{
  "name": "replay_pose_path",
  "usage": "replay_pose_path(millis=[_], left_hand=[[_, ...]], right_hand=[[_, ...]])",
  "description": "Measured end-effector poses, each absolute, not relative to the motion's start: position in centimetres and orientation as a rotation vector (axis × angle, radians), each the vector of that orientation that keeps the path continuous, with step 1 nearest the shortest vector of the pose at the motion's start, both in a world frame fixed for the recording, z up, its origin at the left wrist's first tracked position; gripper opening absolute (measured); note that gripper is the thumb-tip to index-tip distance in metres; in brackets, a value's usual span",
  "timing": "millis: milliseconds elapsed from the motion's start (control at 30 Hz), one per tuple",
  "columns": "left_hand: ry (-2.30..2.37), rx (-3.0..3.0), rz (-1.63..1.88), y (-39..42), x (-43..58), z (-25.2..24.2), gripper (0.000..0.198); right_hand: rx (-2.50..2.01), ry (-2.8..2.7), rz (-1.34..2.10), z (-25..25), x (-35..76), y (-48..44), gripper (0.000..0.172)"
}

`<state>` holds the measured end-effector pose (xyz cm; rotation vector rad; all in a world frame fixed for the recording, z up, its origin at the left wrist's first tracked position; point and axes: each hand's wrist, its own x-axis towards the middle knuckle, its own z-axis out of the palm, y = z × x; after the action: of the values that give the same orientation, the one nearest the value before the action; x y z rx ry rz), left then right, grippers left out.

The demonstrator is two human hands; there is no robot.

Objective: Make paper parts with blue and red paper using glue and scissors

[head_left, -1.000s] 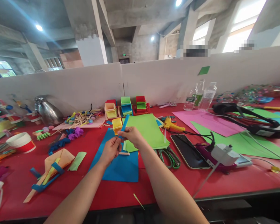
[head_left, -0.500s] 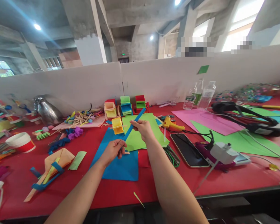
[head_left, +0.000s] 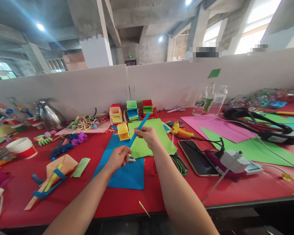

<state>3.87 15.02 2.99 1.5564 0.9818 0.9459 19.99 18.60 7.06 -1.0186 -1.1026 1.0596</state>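
A narrow blue paper strip [head_left: 139, 129] slants between my two hands, above the sheets on the table. My left hand [head_left: 119, 158] is closed round its lower end. Higher up, my right hand [head_left: 147, 134] pinches the strip between thumb and fingers, and its top end sticks out past them. Under my hands lie a blue paper sheet [head_left: 127, 179] and a stack of light green paper [head_left: 159, 137]. Just beyond my left hand stands a small yellow folded paper piece [head_left: 123, 132]. A short pale stick [head_left: 131, 160] shows beside my left fingers.
Folded paper boxes [head_left: 132, 111] line the back. Right are a yellow glue gun [head_left: 182, 131], a phone [head_left: 198, 157], a power strip with plugs [head_left: 235, 160] and a black headset [head_left: 262, 125]. Left are a paper cup [head_left: 22, 147], a peach paper construction [head_left: 61, 166] and a metal jug [head_left: 50, 115].
Both hands keep hold of the blue strip. My right hand has shifted slightly down and left along with it; the view has moved a little.
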Motion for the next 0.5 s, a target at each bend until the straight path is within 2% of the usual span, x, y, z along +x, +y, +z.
replay_pose_path(millis=[200,367,500], left_hand=[[0.839,1.387,0.787,14.7,3.7,3.5,0.041],[0.772,1.194,0.928,15.1,3.4,3.4,0.039],[0.816,1.257,1.007,15.6,3.2,3.2,0.033]], right_hand=[[-1.033,-1.179,1.119,6.9,20.4,18.6,0.028],[-1.039,-1.307,1.183,6.2,18.5,18.3,0.026],[-1.040,-1.327,1.165,6.1,17.0,18.1,0.028]])
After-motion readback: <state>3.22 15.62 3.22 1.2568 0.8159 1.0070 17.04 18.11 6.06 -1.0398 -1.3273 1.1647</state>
